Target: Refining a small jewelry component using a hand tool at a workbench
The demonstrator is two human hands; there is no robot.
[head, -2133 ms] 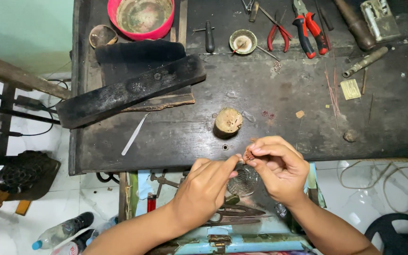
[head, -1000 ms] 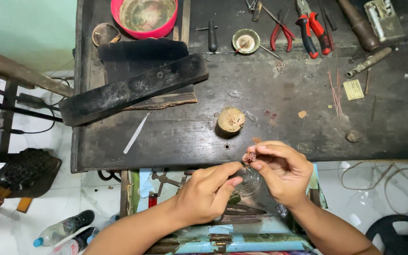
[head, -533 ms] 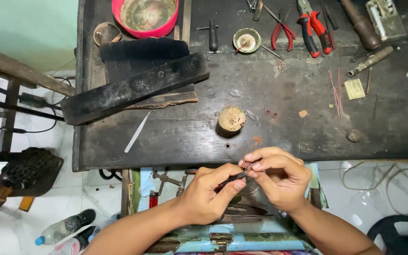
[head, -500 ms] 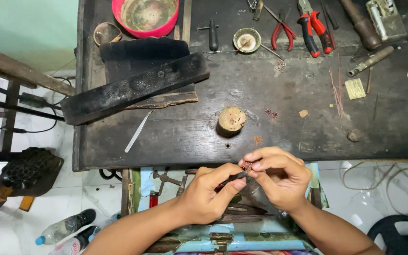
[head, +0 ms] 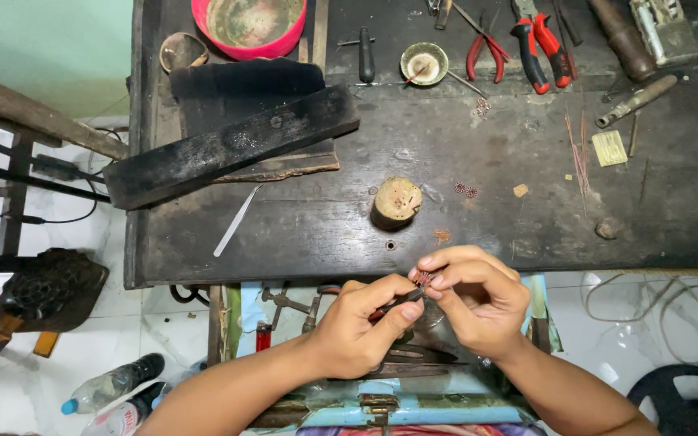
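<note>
Just in front of the dark workbench's (head: 300, 234) near edge, both my hands meet. A thin dark tool (head: 397, 303) lies in my left hand (head: 361, 327), gripped between thumb and fingers, with its tip pointing at the other hand. My right hand (head: 474, 299) pinches a tiny reddish-copper piece (head: 422, 278) at its fingertips, and the tool's tip touches it. On the bench just beyond the hands stands a small round wooden stump (head: 396, 202). A few small copper bits (head: 464, 190) lie to its right.
On the bench are a long black block (head: 228, 145), a metal blade (head: 236, 220), a pink bowl (head: 250, 24), a small dish (head: 424, 63), red-handled pliers (head: 539, 44), thin copper wires (head: 579, 153) and a yellow pad (head: 609, 148). Below it, a tool-filled drawer (head: 397, 387); bottles (head: 111, 387) on the floor.
My hands have drawn back from the bench edge toward me and closed together; the tool's tip now meets the small piece. Nothing on the bench moved.
</note>
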